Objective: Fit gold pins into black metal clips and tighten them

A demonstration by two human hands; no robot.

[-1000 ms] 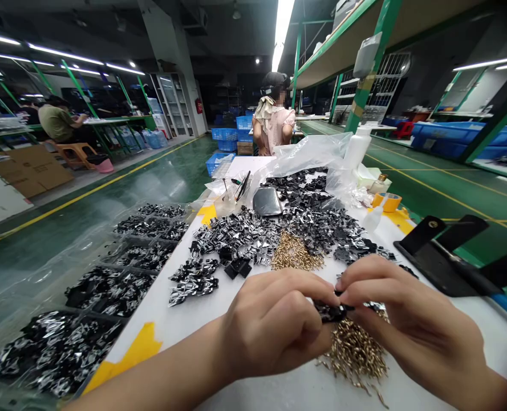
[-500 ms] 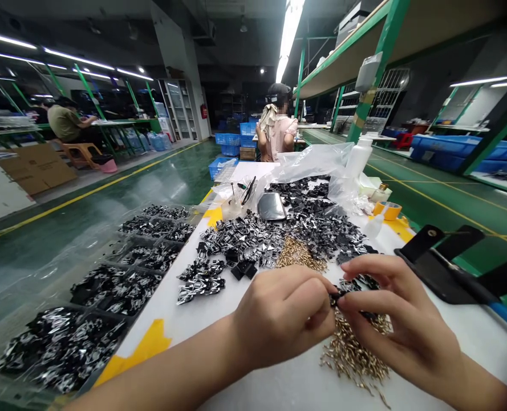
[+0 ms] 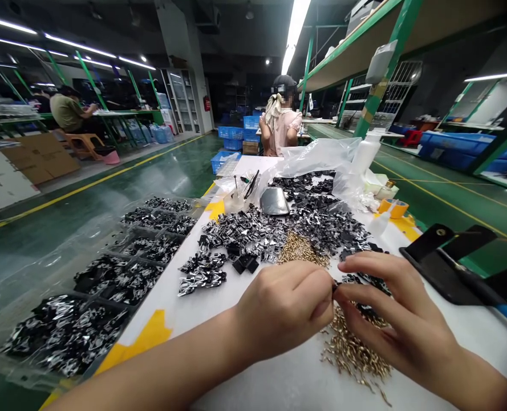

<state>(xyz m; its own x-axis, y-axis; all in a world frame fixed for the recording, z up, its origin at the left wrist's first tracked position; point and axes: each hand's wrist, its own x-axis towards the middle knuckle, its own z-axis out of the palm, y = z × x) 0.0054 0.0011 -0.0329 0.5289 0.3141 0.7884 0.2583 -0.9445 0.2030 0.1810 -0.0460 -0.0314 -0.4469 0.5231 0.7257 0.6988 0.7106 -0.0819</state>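
Fingers curled in, my left hand [image 3: 289,302] meets my right hand [image 3: 396,308] over the white table. Between their fingertips is a small black part [image 3: 335,285], mostly covered by the fingers. The thumb and a finger of my right hand pinch it, while its index finger is raised. Brass-coloured pins [image 3: 358,348] lie in a pile under my right hand, and a second brass pile [image 3: 302,250] is just beyond my left hand. Black and silver clip parts [image 3: 244,231] are heaped behind the hands.
A divided plastic tray [image 3: 129,308] of black and silver parts stands left of the table. Farther back are a black rectangular dish [image 3: 274,201], a white bottle [image 3: 366,151] and orange tape [image 3: 393,208]. A black fixture [image 3: 433,268] stands right. A person [image 3: 281,123] sits ahead.
The view has shifted slightly, moving the background a little. Both hands stay together, and the small black part between them is now more hidden by the fingers.
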